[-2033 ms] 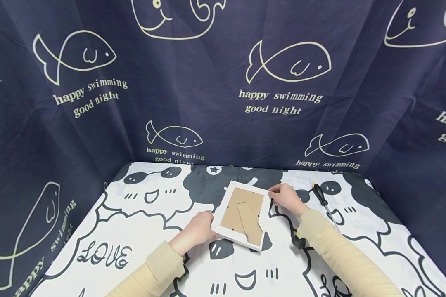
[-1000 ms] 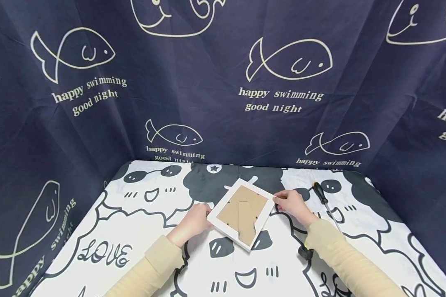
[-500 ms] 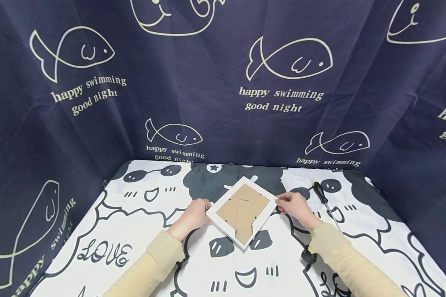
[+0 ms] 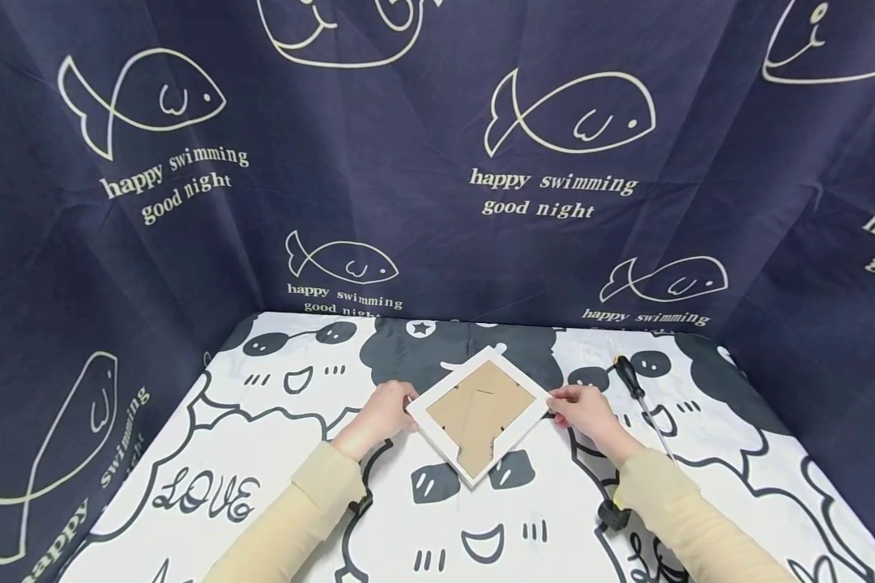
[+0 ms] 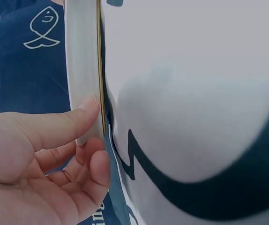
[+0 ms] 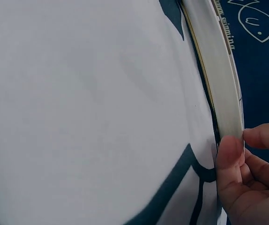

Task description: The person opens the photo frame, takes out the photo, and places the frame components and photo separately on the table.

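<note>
A white picture frame (image 4: 437, 437) lies back side up on the table, turned so one corner points toward me. Its brown backing board (image 4: 481, 405) shows, with a stand flap and small dark tabs along the edges. At the left corner my left hand (image 4: 382, 417) pinches the rim; in the left wrist view the thumb (image 5: 73, 123) lies on the frame's side (image 5: 84, 56). My right hand (image 4: 586, 413) grips the opposite corner, and the right wrist view has thumb and fingers (image 6: 263, 138) around the frame's end (image 6: 219, 84). The front face is hidden underneath.
A screwdriver (image 4: 630, 380) with a black handle lies to the right, its shaft partly behind the right sleeve (image 4: 671, 494). The table is covered by a cartoon-print cloth (image 4: 262, 453). Dark blue curtains (image 4: 437, 162) enclose the back and sides.
The picture frame has turned clockwise from nearly upright to a diamond position, both hands keeping hold of it. The left hand has moved away from me, the right hand slightly right and toward me.
</note>
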The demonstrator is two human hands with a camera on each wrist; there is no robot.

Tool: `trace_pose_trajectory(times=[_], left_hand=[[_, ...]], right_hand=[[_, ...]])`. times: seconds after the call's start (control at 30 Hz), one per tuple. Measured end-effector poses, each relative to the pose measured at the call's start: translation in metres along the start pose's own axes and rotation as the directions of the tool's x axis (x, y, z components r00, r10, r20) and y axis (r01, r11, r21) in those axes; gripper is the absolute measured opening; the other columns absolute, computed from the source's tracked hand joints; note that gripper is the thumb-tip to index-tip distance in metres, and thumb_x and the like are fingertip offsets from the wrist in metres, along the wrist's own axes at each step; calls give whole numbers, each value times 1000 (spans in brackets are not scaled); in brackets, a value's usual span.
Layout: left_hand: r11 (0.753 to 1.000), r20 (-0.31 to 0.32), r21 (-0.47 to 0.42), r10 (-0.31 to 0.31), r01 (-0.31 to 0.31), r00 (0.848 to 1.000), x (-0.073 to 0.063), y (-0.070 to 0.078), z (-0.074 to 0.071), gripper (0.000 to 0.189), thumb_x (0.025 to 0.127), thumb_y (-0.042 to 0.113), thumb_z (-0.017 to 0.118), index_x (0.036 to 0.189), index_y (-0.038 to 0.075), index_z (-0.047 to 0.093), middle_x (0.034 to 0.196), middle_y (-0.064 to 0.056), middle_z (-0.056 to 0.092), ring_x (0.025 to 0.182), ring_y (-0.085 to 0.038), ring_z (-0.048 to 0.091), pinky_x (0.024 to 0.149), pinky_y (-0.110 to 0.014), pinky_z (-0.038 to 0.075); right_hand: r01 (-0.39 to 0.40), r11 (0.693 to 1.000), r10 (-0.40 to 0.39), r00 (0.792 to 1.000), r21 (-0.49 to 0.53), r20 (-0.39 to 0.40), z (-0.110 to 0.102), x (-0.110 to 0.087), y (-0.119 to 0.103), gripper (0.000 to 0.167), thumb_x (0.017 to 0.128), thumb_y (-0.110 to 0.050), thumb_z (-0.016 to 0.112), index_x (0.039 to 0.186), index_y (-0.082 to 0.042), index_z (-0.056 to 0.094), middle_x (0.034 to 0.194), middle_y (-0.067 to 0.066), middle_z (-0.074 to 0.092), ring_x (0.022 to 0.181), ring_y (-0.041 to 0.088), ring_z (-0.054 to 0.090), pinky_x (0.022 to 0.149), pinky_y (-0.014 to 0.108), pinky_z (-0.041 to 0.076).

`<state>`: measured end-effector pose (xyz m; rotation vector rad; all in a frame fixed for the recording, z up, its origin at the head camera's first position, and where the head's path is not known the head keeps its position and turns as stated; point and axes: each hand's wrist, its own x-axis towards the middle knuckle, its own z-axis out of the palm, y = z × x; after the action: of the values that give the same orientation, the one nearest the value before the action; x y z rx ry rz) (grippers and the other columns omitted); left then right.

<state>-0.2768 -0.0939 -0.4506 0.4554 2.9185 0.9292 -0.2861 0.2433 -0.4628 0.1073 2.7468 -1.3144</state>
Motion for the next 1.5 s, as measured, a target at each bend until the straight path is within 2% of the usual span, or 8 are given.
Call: trace_pose_trajectory(times=[0.37, 0.73, 1.0, 1.27, 1.5], left_hand=[[1000, 12, -6, -20, 21, 1000, 9, -5, 1, 36, 66, 6, 82, 99, 1, 68, 75, -2, 58, 67, -14, 51, 61, -26, 45], [997, 14, -53, -52, 53, 999, 15, -5, 0, 36, 67, 4, 80, 101, 0, 69, 82, -6, 65, 73, -16, 58, 68, -30, 51], [996, 13, -64, -60, 61, 998, 20, -10, 1, 38, 67, 4, 80, 103, 0, 68, 87, -8, 66, 77, -18, 59, 72, -33, 52], [996, 28, -71, -51, 52, 998, 20, -13, 0, 36, 68, 3, 80, 102, 2, 69, 85, -6, 65, 75, -16, 56, 67, -29, 50], [988, 88, -135, -69, 80, 994, 15, -15, -1, 34, 74, 1, 74, 107, -2, 66, 87, -8, 64, 71, -15, 56, 63, -27, 50]], right_hand=[[-18, 999, 18, 1000, 29, 15, 0, -7, 2, 30, 90, -13, 60, 111, 8, 62, 81, 7, 67, 63, 10, 62, 59, 24, 51], [-4, 996, 2, 999, 84, 32, 1, -11, 10, 30, 90, -11, 59, 111, 10, 60, 77, 6, 65, 64, 12, 60, 59, 25, 52], [-24, 995, 21, 999, 96, 35, 2, -14, 8, 30, 90, -12, 60, 111, 10, 60, 77, 6, 65, 64, 12, 60, 59, 25, 52], [-35, 991, 28, 998, 130, 54, 2, -14, 6, 30, 92, -13, 59, 111, 10, 60, 75, 5, 63, 62, 13, 59, 58, 26, 53], [-49, 989, 40, 997, 142, 63, 1, -12, 8, 28, 92, -13, 59, 110, 9, 59, 74, 5, 62, 61, 12, 58, 57, 26, 53]])
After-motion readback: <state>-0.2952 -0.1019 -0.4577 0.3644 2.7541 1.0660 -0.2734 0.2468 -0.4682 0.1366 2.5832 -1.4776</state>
